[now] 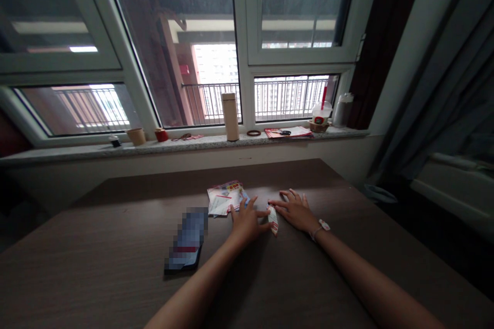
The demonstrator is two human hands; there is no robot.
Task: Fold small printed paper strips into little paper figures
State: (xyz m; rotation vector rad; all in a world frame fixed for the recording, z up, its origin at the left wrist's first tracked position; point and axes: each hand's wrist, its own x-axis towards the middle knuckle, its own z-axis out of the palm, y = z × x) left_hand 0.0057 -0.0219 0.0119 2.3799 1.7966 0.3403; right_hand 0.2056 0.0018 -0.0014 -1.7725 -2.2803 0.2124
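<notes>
The strip [272, 221] lies on the table [127, 236] between the hands, its long axis running away from the person.

Left hand [249, 220]: fingers spread; thumb and index finger meet the strip's left edge. Whether they pinch it or only press it down cannot be told. Right hand [296, 211]: laid low, fingers extended and not closed on anything; a fingertip reaches the strip's far end, contact apparent.

Handling (judged from appearance): the strip appears to be printed paper, folded narrow. Expect negligible weight, a soft body somewhat stiffened by its layers, and easy creasing or tearing. On the smooth table it is likely to slide under a sideways push.

Hold points: press flat near the middle to steady it; pinch lightly at the ends, thumb against index finger. Avoid hard pulling across the folds.

Surroundings: the papers [222, 200] lie just beyond the left hand's fingers; the phone [187, 241] lies left of that hand.
</notes>
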